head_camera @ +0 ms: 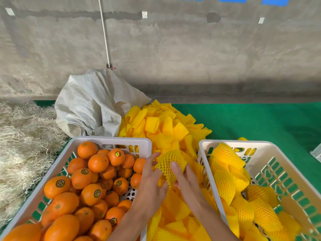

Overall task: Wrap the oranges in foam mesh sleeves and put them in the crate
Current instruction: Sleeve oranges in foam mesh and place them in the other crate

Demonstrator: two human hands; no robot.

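Here the green counter (260, 122) stretches away beyond the fingers, a grey concrete wall (173, 49) rising behind it. Left of the fingers stands the white crate (111, 140) heaped with bare oranges (97, 162), many bearing round stickers. Right of the fingers stands the second white crate (260, 145), holding wrapped oranges (225, 186) in yellow mesh. Ahead of the fingers and running down between the two crates lies the loose pile of yellow foam sleeves (163, 126), and beyond that, up and to the left, a slumped woven sack (90, 105) beside dry straw (22, 136). Both hands meet over the pile, between the crates. The left hand (151, 181) has its fingers (153, 158) curled round the left flank of one stretched foam mesh sleeve (171, 162); the right hand (186, 181) grips the right flank, thumb laid across the front of the mesh. The sleeve bulges between the two sets of fingers, touching both; whether an orange sits inside it cannot be told.
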